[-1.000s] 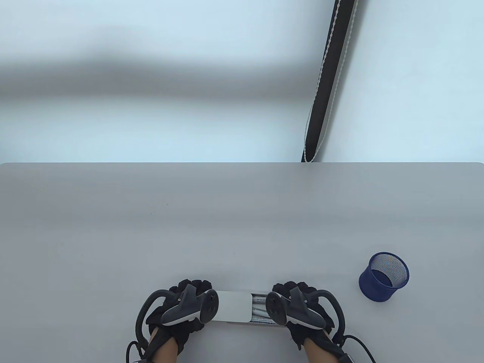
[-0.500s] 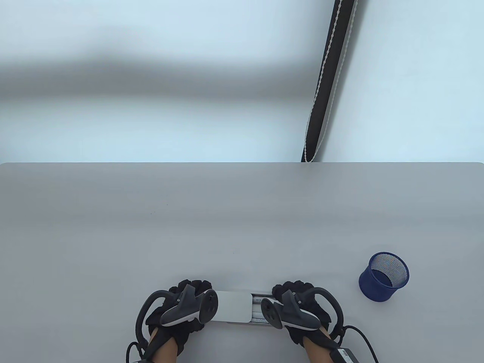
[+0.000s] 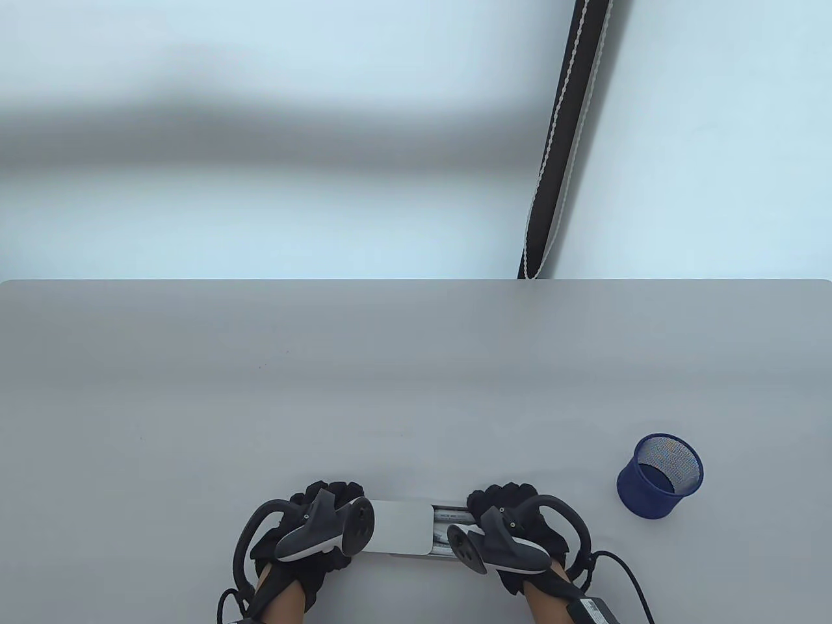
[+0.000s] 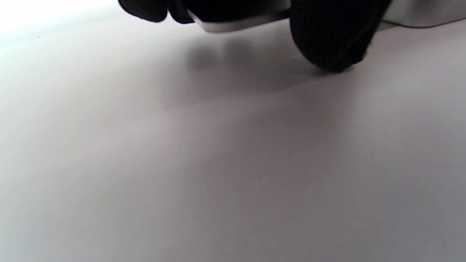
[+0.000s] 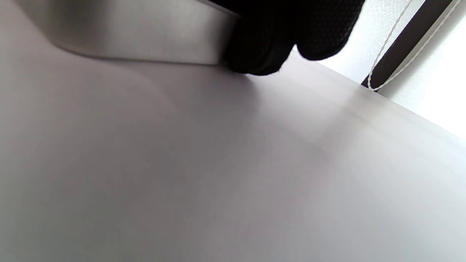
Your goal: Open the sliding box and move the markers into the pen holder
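A flat silver sliding box (image 3: 403,526) lies near the table's front edge, its lid slid left so a gap at its right end shows the markers (image 3: 450,525) inside. My left hand (image 3: 322,526) grips the box's left end; in the left wrist view black gloved fingers (image 4: 327,40) curl around the box's edge (image 4: 236,24). My right hand (image 3: 513,526) holds the box's right end, its fingers (image 5: 269,47) against the metal side (image 5: 138,36). The blue mesh pen holder (image 3: 661,476) stands upright to the right, apart from both hands.
The grey table (image 3: 416,390) stretches away behind the box. A dark window post with a beaded cord (image 3: 559,143) rises beyond the far edge. A black cable and adapter (image 3: 598,604) trail from my right wrist.
My right hand has turned and shifted slightly left and toward the front edge, its tracker dropping lower. The lid gap looks about the same. The left hand stays still.
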